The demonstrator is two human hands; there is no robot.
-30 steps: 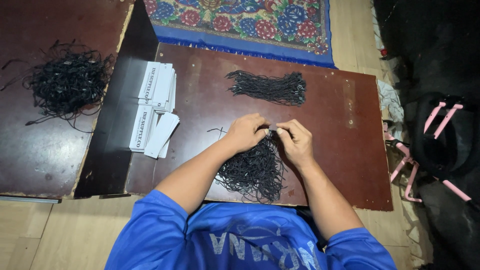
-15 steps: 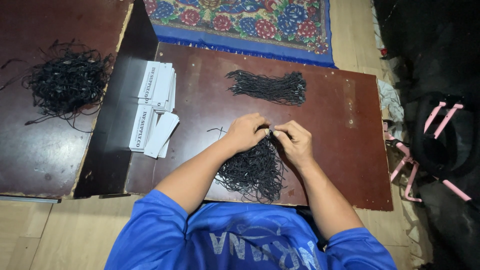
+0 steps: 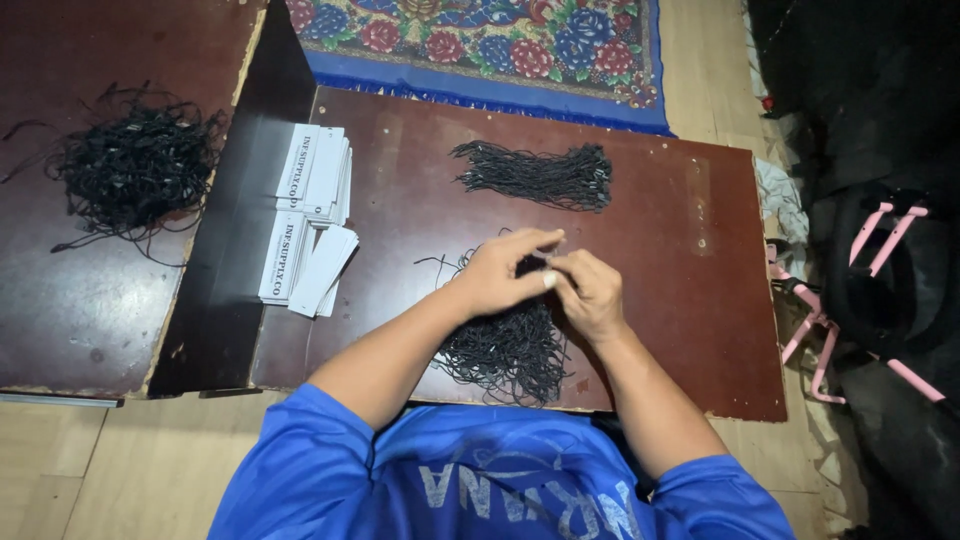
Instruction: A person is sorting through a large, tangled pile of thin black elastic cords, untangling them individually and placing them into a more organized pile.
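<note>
My left hand (image 3: pixel 500 272) and my right hand (image 3: pixel 588 290) meet above a loose pile of black strings (image 3: pixel 505 345) at the near edge of a dark brown board (image 3: pixel 680 250). The fingertips of both hands pinch a thin black string between them. A tidier bundle of black strings (image 3: pixel 535 175) lies farther back on the same board. Two stacks of white paper tags (image 3: pixel 310 215) sit at the board's left end, some fanned out.
A second brown board (image 3: pixel 80 300) on the left carries a tangled heap of black strings (image 3: pixel 135 165). A floral rug (image 3: pixel 480 40) lies beyond. Black bags and a pink frame (image 3: pixel 880 250) crowd the right side. The floor is wooden.
Both hands stay over the near pile, with only small finger movements on the string. Nothing else has moved.
</note>
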